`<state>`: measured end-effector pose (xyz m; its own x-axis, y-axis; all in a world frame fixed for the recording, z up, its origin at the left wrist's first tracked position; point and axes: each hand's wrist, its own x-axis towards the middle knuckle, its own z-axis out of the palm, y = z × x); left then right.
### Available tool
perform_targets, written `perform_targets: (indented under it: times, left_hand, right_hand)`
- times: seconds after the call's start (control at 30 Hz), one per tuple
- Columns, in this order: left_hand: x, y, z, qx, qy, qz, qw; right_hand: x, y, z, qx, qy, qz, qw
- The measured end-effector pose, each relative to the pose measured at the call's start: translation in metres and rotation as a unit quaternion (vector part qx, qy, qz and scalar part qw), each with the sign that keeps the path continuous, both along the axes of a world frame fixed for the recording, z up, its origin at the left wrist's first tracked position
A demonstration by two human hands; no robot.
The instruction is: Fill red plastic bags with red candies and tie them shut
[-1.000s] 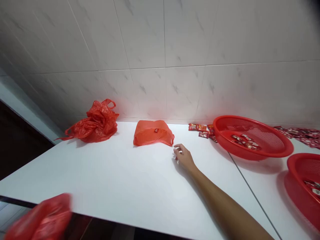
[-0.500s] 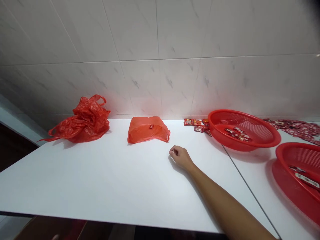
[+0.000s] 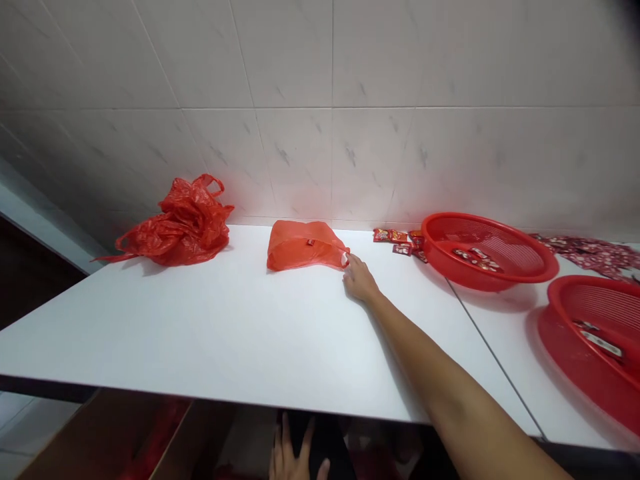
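A thin red plastic bag (image 3: 295, 248) lies on the white table, its open side toward me and a small dark red packet (image 3: 311, 242) on it. At the bag's right corner, by the handle, is my right hand (image 3: 361, 280), its fingers closed on the plastic. My left hand (image 3: 291, 460) is low in the view, below the table's front edge, fingers spread over something dark and holding nothing.
A crumpled pile of red bags (image 3: 187, 223) lies at the left. Small red packets (image 3: 397, 239) lie beside a red basket (image 3: 493, 283) holding several packets. A second red basket (image 3: 585, 360) stands nearer. Below the table is a cardboard box (image 3: 110, 427).
My right hand has moved forward to the bag's right corner, and the bag's opening looks flatter. My left hand has come into clear view at the bottom. The camera view has shifted a little.
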<state>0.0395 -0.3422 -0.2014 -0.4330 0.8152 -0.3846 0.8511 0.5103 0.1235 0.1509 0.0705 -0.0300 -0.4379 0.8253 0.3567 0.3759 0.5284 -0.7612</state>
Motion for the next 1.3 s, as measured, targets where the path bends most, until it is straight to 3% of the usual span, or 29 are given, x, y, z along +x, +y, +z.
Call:
perform_targets:
  times: [0.1,0.2,0.3,0.47,0.63,0.7,0.77,0.83,0.93,1.0,1.07,1.13,1.23,1.3]
  left_hand:
    - [0.009,0.024,0.031,0.01,0.033,-0.028,0.999]
    - [-0.003,0.036,0.05,0.019,0.022,-0.06,0.998]
    - [-0.008,0.034,0.054,0.033,0.022,-0.081,0.996]
    - [0.005,0.029,0.061,0.046,0.024,-0.101,0.994]
    - [0.019,0.028,0.067,0.006,-0.005,-0.104,0.995]
    - [0.021,0.028,0.079,-0.047,-0.03,-0.119,0.991]
    - [0.019,0.03,0.108,-0.117,-0.079,-0.161,0.977]
    - [0.017,0.037,0.155,-0.159,-0.162,-0.234,0.945]
    - [0.017,0.06,0.236,-0.092,-0.325,-0.339,0.878]
    - [0.023,0.088,0.274,0.031,-0.404,-0.357,0.841]
    - [0.031,0.126,0.29,0.19,-0.354,-0.313,0.861]
    - [0.039,0.167,0.288,0.31,-0.209,-0.298,0.878]
    - [0.04,0.219,0.277,0.33,0.002,-0.343,0.88]
    - [0.034,0.241,0.277,0.305,0.085,-0.363,0.876]
  right_hand:
    - [0.014,-0.001,-0.003,-0.019,0.026,-0.021,0.999]
    - [0.036,-0.012,-0.005,-0.041,0.049,-0.037,0.997]
    - [0.057,-0.028,-0.006,-0.054,0.07,-0.046,0.995]
    - [0.072,-0.046,-0.003,-0.064,0.107,-0.046,0.991]
    - [0.072,-0.056,0.004,-0.06,0.166,-0.078,0.981]
    - [0.076,-0.061,0.007,-0.064,0.194,-0.097,0.974]
    - [0.083,-0.066,0.011,-0.069,0.221,-0.112,0.966]
    - [0.091,-0.072,0.017,-0.065,0.25,-0.127,0.958]
    - [0.1,-0.082,0.029,-0.045,0.294,-0.148,0.943]
    - [0.105,-0.092,0.041,-0.034,0.311,-0.155,0.937]
    - [0.109,-0.103,0.057,-0.027,0.321,-0.162,0.933]
    - [0.114,-0.113,0.078,-0.027,0.323,-0.164,0.932]
    - [0.129,-0.123,0.112,-0.037,0.301,-0.155,0.94]
    - [0.145,-0.127,0.133,-0.04,0.269,-0.151,0.95]
